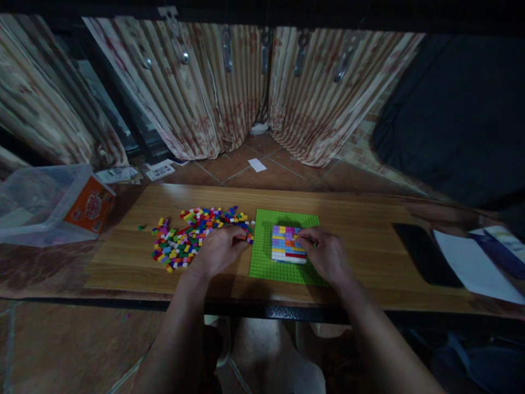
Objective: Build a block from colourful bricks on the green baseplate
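A green studded baseplate (262,262) lies on the wooden board, carrying a block of stacked toy bricks (286,243) in pink, yellow, blue, orange, red and white rows. My right hand (326,253) is at the right side of this block, thumb and fingertips closed together against its upper edge; a small toy brick seems pinched there. Left of the plate spreads a pile of loose toy bricks (184,238) in many colours. Over the pile's right end, my left hand (221,249) has its fingers curled together beside a few bricks near the plate's edge. What lies between these fingertips is hidden.
The wooden board (365,219) has a dark front edge. A clear plastic tub (45,202) with an orange label stands at left. To the right lie a black flat object (426,254) and white paper (476,265). Striped curtains (238,93) hang behind.
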`<act>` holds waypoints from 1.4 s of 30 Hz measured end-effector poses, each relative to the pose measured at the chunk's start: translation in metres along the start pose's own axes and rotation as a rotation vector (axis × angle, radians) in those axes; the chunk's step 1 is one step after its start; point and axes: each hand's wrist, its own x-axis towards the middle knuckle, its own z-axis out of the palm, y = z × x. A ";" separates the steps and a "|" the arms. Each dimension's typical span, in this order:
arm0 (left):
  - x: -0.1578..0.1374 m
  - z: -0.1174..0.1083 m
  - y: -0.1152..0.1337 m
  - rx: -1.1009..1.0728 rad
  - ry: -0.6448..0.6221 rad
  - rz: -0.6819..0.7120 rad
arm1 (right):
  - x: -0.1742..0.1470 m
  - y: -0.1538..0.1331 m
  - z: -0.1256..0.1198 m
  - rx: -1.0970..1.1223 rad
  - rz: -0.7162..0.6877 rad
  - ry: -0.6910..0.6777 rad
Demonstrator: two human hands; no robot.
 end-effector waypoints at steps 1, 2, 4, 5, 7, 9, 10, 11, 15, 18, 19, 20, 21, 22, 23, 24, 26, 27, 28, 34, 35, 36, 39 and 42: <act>0.000 0.000 0.000 -0.004 0.002 -0.003 | 0.001 0.000 0.000 0.004 -0.009 0.008; 0.000 -0.001 0.001 -0.005 0.003 -0.009 | 0.002 0.000 0.000 0.008 -0.018 0.017; 0.000 -0.002 0.002 -0.003 0.001 -0.024 | 0.003 0.001 0.001 0.021 -0.038 0.025; 0.000 -0.002 0.003 -0.003 -0.002 -0.029 | 0.004 0.002 0.002 0.028 -0.045 0.028; 0.000 -0.004 0.004 -0.004 -0.010 -0.035 | 0.005 0.004 0.004 0.044 -0.045 0.041; 0.000 -0.005 0.005 -0.005 -0.017 -0.036 | 0.006 0.008 0.007 0.060 -0.025 0.063; 0.000 -0.006 0.005 -0.003 -0.019 -0.038 | 0.005 0.009 0.008 0.070 -0.008 0.078; -0.001 -0.006 0.005 0.000 -0.021 -0.040 | 0.005 0.011 0.010 0.087 0.009 0.089; -0.001 -0.007 0.005 0.010 -0.015 -0.048 | 0.005 0.014 0.013 0.146 0.061 0.096; -0.001 -0.007 0.005 0.008 -0.006 -0.040 | 0.005 0.013 0.011 0.087 0.033 0.076; -0.002 -0.007 0.005 0.005 -0.003 -0.036 | 0.006 0.011 0.010 0.052 0.011 0.068; -0.002 -0.007 0.005 0.002 0.000 -0.034 | 0.006 0.010 0.009 0.015 -0.015 0.058; -0.002 -0.007 0.005 -0.001 0.003 -0.034 | 0.006 0.009 0.007 -0.024 -0.045 0.044; -0.003 -0.006 0.005 -0.004 0.005 -0.035 | 0.006 0.008 0.006 -0.061 -0.075 0.026; -0.003 -0.006 0.005 -0.006 0.003 -0.035 | 0.006 0.007 0.005 -0.096 -0.101 0.010; -0.003 -0.006 0.005 -0.010 0.001 -0.033 | 0.005 0.007 0.004 -0.126 -0.121 -0.001; -0.004 -0.006 0.005 -0.017 -0.003 -0.031 | 0.004 0.008 0.003 -0.158 -0.135 -0.009; -0.004 -0.006 0.005 -0.020 -0.003 -0.035 | 0.002 0.009 0.003 -0.160 -0.132 -0.008; -0.004 -0.006 0.004 -0.023 0.000 -0.041 | 0.001 0.010 0.003 -0.153 -0.128 -0.007; -0.004 -0.007 -0.005 -0.007 0.114 -0.135 | -0.006 0.016 0.002 0.024 -0.079 0.077; -0.004 -0.008 -0.005 0.011 0.127 -0.151 | -0.006 0.016 0.001 0.050 -0.080 0.098; -0.003 -0.007 -0.006 0.033 0.132 -0.161 | -0.006 0.014 0.001 0.067 -0.083 0.116; -0.001 -0.005 -0.003 0.098 0.120 -0.156 | -0.005 0.009 -0.001 0.088 -0.084 0.133; 0.000 -0.001 0.001 0.160 0.104 -0.140 | -0.004 0.005 -0.002 0.084 -0.080 0.112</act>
